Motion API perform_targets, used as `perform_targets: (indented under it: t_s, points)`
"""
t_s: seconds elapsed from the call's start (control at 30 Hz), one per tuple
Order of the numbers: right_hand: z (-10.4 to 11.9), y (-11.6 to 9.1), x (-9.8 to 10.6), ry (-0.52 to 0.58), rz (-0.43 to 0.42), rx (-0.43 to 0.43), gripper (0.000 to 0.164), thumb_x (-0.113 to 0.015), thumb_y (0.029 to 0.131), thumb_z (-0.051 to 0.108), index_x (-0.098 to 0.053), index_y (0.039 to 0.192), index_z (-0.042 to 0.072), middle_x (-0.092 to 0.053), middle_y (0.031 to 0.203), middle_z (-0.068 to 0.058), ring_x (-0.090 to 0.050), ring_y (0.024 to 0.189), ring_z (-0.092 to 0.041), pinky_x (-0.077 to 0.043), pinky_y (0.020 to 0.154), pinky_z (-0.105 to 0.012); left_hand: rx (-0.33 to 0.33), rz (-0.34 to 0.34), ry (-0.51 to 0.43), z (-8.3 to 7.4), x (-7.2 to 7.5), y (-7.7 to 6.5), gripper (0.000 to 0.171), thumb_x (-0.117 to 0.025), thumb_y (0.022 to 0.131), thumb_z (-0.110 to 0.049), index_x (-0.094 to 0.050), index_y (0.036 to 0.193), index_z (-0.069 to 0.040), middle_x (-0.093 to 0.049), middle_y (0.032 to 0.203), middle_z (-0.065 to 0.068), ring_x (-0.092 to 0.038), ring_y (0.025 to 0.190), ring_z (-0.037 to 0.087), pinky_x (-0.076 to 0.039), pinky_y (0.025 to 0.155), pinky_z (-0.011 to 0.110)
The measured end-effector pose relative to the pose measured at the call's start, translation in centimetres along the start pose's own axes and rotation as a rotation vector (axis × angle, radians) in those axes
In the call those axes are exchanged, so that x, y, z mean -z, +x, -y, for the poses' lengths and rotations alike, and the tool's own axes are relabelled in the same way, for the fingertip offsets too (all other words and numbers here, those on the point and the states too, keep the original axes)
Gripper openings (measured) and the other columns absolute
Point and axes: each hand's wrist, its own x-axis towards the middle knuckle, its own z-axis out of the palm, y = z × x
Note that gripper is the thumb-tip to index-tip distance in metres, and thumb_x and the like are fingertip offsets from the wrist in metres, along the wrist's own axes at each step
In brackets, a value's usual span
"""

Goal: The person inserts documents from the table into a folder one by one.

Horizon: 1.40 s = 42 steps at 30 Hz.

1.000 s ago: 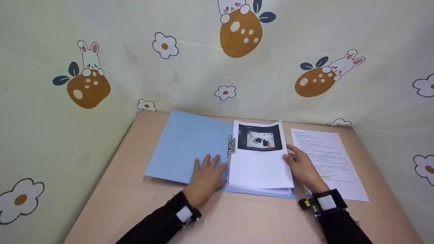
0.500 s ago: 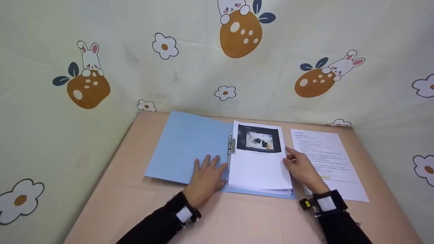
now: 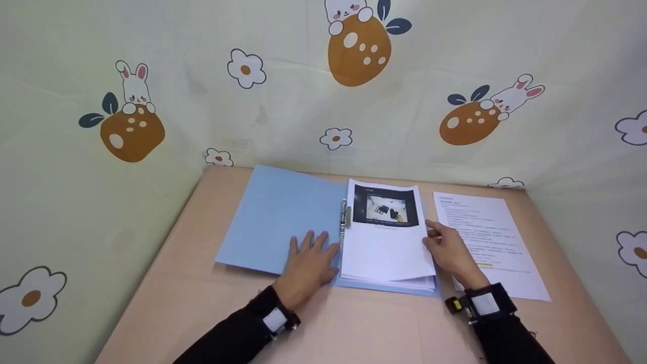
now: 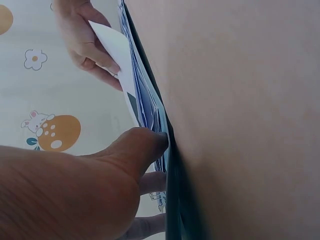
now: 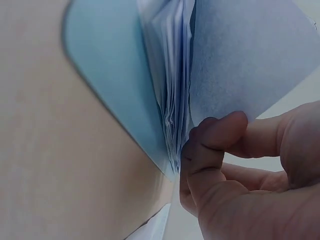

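Note:
A blue folder (image 3: pixel 283 217) lies spread on the table, its metal clip (image 3: pixel 345 215) along the fold. On its right side sits a stack of paper sheets (image 5: pixel 175 100), the top sheet (image 3: pixel 386 253) printed with a dark picture. My left hand (image 3: pixel 308 268) rests on the folder's left cover, fingers spread, thumb near the fold. With thumb and fingertips, my right hand (image 3: pixel 450 250) pinches the top sheet at its right edge. In the right wrist view that sheet is lifted away from the other sheets; in the left wrist view it slants up off the stack.
A loose printed sheet (image 3: pixel 490 237) with a yellow highlighted line lies right of the folder, partly under my right forearm in the head view. Fabric walls (image 3: pixel 283 116) with rabbits and flowers enclose the table (image 3: pixel 364 328) at the back and sides.
The top sheet's lower right corner dipped, then rose slightly again. My right hand shifted down a little along the edge, while my left hand stayed in place.

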Motion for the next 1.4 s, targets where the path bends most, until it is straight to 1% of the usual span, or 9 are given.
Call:
perform_targets:
  t_s: [0.4,0.6,0.67,0.77,0.9,1.03,1.23,1.33,1.4]
  points:
    - [0.0,0.1,-0.1,0.002,0.008,-0.02,0.061,-0.06,0.117,0.006,-0.042,0.174,-0.009,-0.066,0.152,-0.034,-0.069,0.141,-0.048,-0.065,0.111,-0.047,-0.004,-0.001,-0.011,0.1,-0.2,-0.1,0.054,-0.082,0.11,-0.041,-0.069,0.157,-0.021,-0.06,0.174,0.02,-0.053,0.164,0.054,-0.042,0.131,0.084]
    - [0.0,0.1,0.1,-0.001,0.036,-0.016,0.062,-0.063,0.118,0.014,-0.045,0.17,-0.015,-0.067,0.152,-0.036,-0.071,0.14,-0.047,-0.065,0.109,-0.045,-0.007,-0.015,-0.022,0.2,-0.1,0.1,0.052,-0.084,0.108,-0.038,-0.071,0.155,-0.02,-0.062,0.172,0.019,-0.054,0.163,0.054,-0.044,0.13,0.084]
    - [0.1,0.1,0.1,-0.011,0.043,-0.026,0.065,-0.064,0.118,0.019,-0.045,0.169,-0.015,-0.066,0.154,-0.037,-0.07,0.141,-0.048,-0.065,0.111,-0.047,-0.001,-0.005,-0.028,0.2,-0.1,0.2,0.052,-0.082,0.109,-0.039,-0.07,0.155,-0.02,-0.061,0.173,0.019,-0.053,0.164,0.054,-0.043,0.13,0.084]
    - [0.1,0.1,0.2,-0.039,0.043,-0.043,0.065,-0.064,0.118,0.022,-0.046,0.169,-0.014,-0.064,0.158,-0.038,-0.068,0.146,-0.05,-0.064,0.118,-0.054,0.003,0.003,-0.027,0.2,-0.1,0.1,0.052,-0.082,0.109,-0.039,-0.07,0.156,-0.02,-0.06,0.174,0.019,-0.052,0.165,0.054,-0.043,0.131,0.084]
    - [0.2,0.1,0.1,-0.083,0.047,-0.024,0.064,-0.064,0.119,0.022,-0.046,0.168,-0.016,-0.063,0.16,-0.04,-0.069,0.146,-0.052,-0.064,0.119,-0.058,0.005,0.007,-0.023,0.1,-0.1,0.2,0.052,-0.082,0.109,-0.039,-0.07,0.156,-0.02,-0.06,0.174,0.019,-0.052,0.165,0.053,-0.042,0.132,0.084]
    - [0.1,0.2,0.2,-0.117,0.059,-0.012,0.066,-0.065,0.119,0.025,-0.046,0.169,-0.016,-0.064,0.16,-0.039,-0.07,0.144,-0.051,-0.066,0.115,-0.056,0.008,0.008,-0.019,0.1,-0.1,0.2,0.052,-0.082,0.109,-0.039,-0.07,0.156,-0.021,-0.06,0.174,0.019,-0.052,0.165,0.053,-0.042,0.132,0.084]
    - [-0.2,0.4,0.7,-0.119,0.058,-0.038,0.068,-0.065,0.12,0.029,-0.046,0.171,-0.011,-0.066,0.16,-0.035,-0.073,0.138,-0.045,-0.066,0.105,-0.046,0.012,0.026,-0.029,0.2,-0.3,0.2,0.054,-0.08,0.111,-0.042,-0.068,0.16,-0.021,-0.058,0.177,0.019,-0.05,0.167,0.053,-0.039,0.133,0.085]
    - [-0.4,0.4,1.2,-0.108,0.052,-0.046,0.068,-0.064,0.12,0.029,-0.045,0.172,-0.011,-0.064,0.162,-0.035,-0.07,0.143,-0.049,-0.066,0.109,-0.048,0.011,0.028,-0.039,0.2,-0.4,0.2,0.055,-0.08,0.111,-0.042,-0.068,0.16,-0.021,-0.057,0.177,0.019,-0.049,0.167,0.054,-0.038,0.134,0.085]
    - [-0.6,0.4,1.6,-0.111,0.039,-0.039,0.066,-0.063,0.12,0.028,-0.046,0.171,-0.011,-0.062,0.163,-0.038,-0.068,0.146,-0.053,-0.066,0.111,-0.052,0.014,0.032,-0.043,0.2,-0.4,0.2,0.055,-0.079,0.111,-0.041,-0.068,0.161,-0.021,-0.057,0.177,0.019,-0.048,0.167,0.054,-0.037,0.134,0.085]
